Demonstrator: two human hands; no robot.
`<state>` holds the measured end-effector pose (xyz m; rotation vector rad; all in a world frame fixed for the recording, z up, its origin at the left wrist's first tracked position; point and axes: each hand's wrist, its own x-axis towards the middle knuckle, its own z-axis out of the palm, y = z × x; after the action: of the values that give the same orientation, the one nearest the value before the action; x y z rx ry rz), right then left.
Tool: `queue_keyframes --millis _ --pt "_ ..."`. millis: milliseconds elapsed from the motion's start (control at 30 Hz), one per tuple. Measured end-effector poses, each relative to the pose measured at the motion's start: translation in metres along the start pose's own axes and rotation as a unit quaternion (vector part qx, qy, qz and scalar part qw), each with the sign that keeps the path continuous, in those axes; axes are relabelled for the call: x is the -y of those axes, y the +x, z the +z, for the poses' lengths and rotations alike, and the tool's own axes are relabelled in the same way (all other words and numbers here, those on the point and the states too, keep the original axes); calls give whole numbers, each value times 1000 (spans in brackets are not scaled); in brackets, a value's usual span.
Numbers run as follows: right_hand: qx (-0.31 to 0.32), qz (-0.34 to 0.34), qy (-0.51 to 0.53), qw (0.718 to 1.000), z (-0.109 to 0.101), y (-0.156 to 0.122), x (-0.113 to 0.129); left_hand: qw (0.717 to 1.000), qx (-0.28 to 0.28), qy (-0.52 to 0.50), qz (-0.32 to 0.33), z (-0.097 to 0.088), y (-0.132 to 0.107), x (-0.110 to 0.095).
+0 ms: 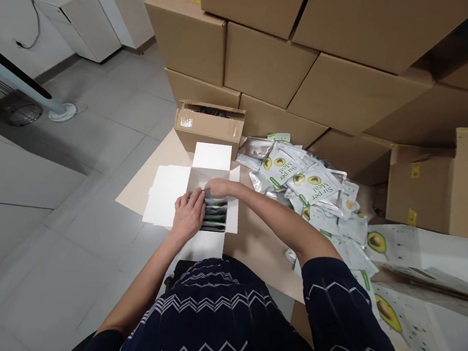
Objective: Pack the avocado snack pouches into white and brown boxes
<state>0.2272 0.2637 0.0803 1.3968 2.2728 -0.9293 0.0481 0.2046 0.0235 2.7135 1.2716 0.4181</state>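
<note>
An open white carton (167, 193) stands before me with its flaps folded outward. Inside it, several dark-edged flat pouches (214, 217) stand in a row. My left hand (189, 214) reaches over the carton's left wall, its fingers close together and bent onto a pouch at the far end of the row. From the right, my right hand (218, 187) dips into the far part of the carton, fingers curled down at the same pouch; its fingertips are partly hidden. Beside the carton lies a heap of silver-and-white pouches (315, 183) printed with avocados and "Super Meal".
Brown cartons (267, 64) are stacked behind. A smaller open brown box (210, 125) stands just beyond the white carton. Flat cardboard (253, 228) lies underneath. White avocado-printed packaging (396, 307) is at the right. Left are a white cabinet (80, 23) and tiled floor (51, 256).
</note>
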Motion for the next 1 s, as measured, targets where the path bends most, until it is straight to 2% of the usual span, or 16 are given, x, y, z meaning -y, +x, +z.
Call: queue_keyframes --millis 100,167,200,233,267,333,367,400,433,500,600,733,900,1000 --pt "3 -14 -13 1000 -4 -12 5 1000 -1 6 9 -1 0 0" --pt "-58 -44 54 996 -6 -25 1 1000 -1 3 15 -1 0 0" --pt "-118 -50 124 984 -5 -34 -5 1000 -1 0 17 -1 0 1" --pt "-193 -42 209 958 -3 -43 -15 1000 -1 -3 18 -1 -1 1" --pt "-276 -16 291 916 1 -52 -28 1000 -1 -6 18 -1 -1 1" --pt "-434 94 398 803 17 -71 -62 1000 -2 -9 20 -1 -2 2" --pt "-499 167 408 746 29 -80 -81 1000 -2 -9 21 0 -2 2" --pt "-547 247 391 698 42 -88 -101 1000 -2 -9 22 0 -2 3" --pt "-571 324 355 665 56 -95 -120 1000 -2 -10 21 0 -3 3" --pt "-573 431 278 639 83 -106 -154 1000 -5 -11 22 1 -3 3" --pt "-539 495 187 655 107 -111 -189 1000 -13 -3 28 1 -3 3" --pt "-487 515 101 698 107 -104 -212 999 -22 16 35 0 -3 2" --pt "-427 550 42 717 97 -95 -215 999 -21 18 35 0 -4 2" --pt "-407 559 63 720 94 -96 -211 999 -19 18 32 1 -4 1"
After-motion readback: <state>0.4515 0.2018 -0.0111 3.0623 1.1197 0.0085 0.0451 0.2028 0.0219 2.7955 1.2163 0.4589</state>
